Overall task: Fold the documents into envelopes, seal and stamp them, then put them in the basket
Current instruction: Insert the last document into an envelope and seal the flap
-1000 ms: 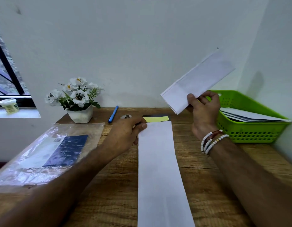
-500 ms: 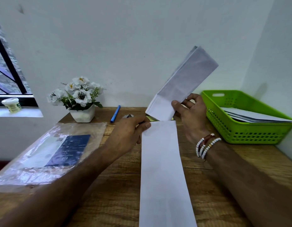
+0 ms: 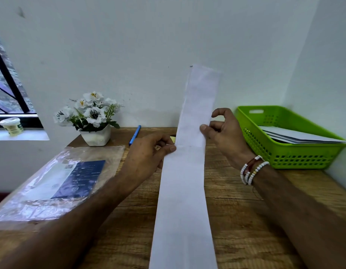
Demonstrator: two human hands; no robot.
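Observation:
A long white envelope [image 3: 182,200] lies lengthwise on the wooden desk [image 3: 236,220], running from the front edge toward the wall. My left hand [image 3: 149,152] pinches its far left corner. My right hand [image 3: 224,131] holds a folded white document [image 3: 199,105] by its lower right edge. The document stands nearly upright, its bottom end meeting the envelope's far end. A green plastic basket [image 3: 292,156] at the right holds several white envelopes [image 3: 300,135].
A clear plastic bag with a blue-and-white pack [image 3: 65,175] lies at the left. A white pot of artificial flowers [image 3: 92,121], a blue pen [image 3: 135,132] and a yellow pad [image 3: 172,138] sit near the back wall. A small tub [image 3: 11,126] stands on the window sill.
My right hand has swung the folded document from a tilt up to the right into a near-upright pose and moved it left, down to the envelope's far end. My left hand stayed at the envelope's corner.

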